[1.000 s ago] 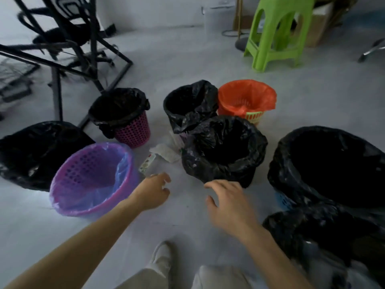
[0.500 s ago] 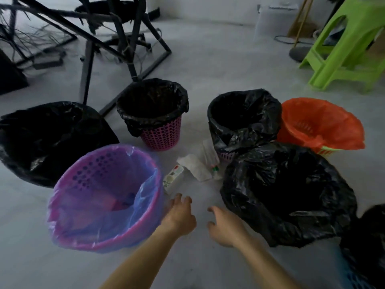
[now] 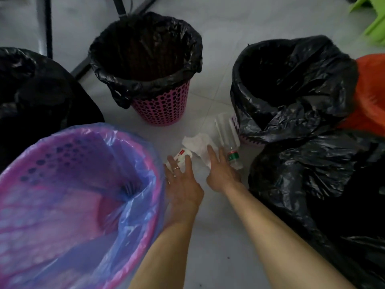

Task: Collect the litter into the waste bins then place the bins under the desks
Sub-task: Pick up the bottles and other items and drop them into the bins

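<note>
Litter lies on the floor between the bins: a small white carton with red print, a crumpled white tissue, a clear plastic bottle with a green label, and a clear plastic tray. My left hand lies over the carton with straight fingers. My right hand reaches onto the tissue, fingers extended, beside the bottle. A purple bin with a blue liner stands just left of my left hand.
A pink bin with a black liner stands behind the litter. Black-lined bins crowd the right, with an orange-lined bin behind. A black bag lies at the left. Black desk legs and a green stool are farther back.
Both hands moved forward from the bare floor onto the litter. The view dipped closer to the floor.
</note>
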Motion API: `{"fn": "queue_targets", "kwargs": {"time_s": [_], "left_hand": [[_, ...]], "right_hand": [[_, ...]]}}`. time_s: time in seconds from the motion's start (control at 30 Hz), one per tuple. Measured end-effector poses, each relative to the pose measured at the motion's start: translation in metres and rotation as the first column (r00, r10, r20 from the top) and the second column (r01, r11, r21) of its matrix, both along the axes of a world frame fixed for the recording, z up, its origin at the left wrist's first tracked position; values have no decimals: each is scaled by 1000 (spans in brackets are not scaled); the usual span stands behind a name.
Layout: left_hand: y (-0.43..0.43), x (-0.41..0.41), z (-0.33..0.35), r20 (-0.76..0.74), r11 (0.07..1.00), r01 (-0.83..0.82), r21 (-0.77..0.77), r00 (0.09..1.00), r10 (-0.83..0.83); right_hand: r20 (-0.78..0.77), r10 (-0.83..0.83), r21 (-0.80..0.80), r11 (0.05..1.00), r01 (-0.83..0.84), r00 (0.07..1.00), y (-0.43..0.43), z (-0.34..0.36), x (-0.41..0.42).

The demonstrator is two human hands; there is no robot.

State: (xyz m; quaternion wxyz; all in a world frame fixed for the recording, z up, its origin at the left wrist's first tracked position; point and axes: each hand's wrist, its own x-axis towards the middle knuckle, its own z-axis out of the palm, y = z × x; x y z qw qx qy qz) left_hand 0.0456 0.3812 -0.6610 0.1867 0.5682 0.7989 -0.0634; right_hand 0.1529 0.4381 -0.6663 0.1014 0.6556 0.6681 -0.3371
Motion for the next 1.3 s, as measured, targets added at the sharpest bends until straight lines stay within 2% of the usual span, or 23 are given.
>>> {"fn": "queue_targets", "kwargs": {"time_s": [0.07, 0.1, 0.2, 0.3, 0.4, 0.53, 0.6, 0.7, 0.8, 0.93, 1.0, 1.13, 1.2, 1.3], "left_hand": [[-4, -1, -7, -25, 997, -23, -77, 999, 21], [-9, -2, -11, -65, 998, -5, -66, 998, 1], [-28, 0, -24, -167, 994, 93, -61, 981, -102], [-56, 9, -22, -68, 994, 90, -60, 993, -94], [-93, 15, -16, -40, 981, 107, -161, 993, -114], [-132, 19, 14, 109, 959, 26, -282, 994, 5], [-149, 15, 32, 212, 953, 9, -303, 976, 58], [-169, 0, 66, 329, 947, 20, -321, 940, 91], [-184, -7, 111, 468, 949, 22, -315, 873, 135], [-207, -4, 172, 651, 963, -19, -270, 733, 197], [-219, 2, 196, 692, 965, -9, -263, 695, 195], [-238, 39, 242, 791, 955, 139, -261, 598, 129], [-242, 68, 262, 833, 951, 229, -206, 551, 47], [-253, 121, 284, 865, 906, 412, -94, 485, -131]], "right_hand": [[78, 66, -72, 996, -60, 995, -3, -19, 6], [114, 84, -86, 993, -75, 990, -13, -27, 8], [200, 88, 45, 994, -99, 976, -62, -39, 11], [161, 37, 24, 999, -41, 986, -111, -37, 15], [174, 46, -123, 992, -25, 984, -152, -28, 24], [183, 69, -316, 949, -8, 981, -203, 0, 37], [134, -3, -354, 934, 50, 991, -228, 19, 47], [-28, -195, -340, 924, 174, 980, -258, 57, 69], [-230, -433, -256, 891, 375, 872, -280, 103, 97], [-501, -582, -170, 792, 586, 641, -317, 170, 140], [-602, -629, -176, 706, 686, 493, -340, 198, 161], [-722, -646, -206, 542, 815, 248, -402, 246, 204], [-751, -638, -180, 446, 877, 171, -435, 258, 224], [-767, -640, -148, 246, 958, 46, -485, 262, 258]]}}
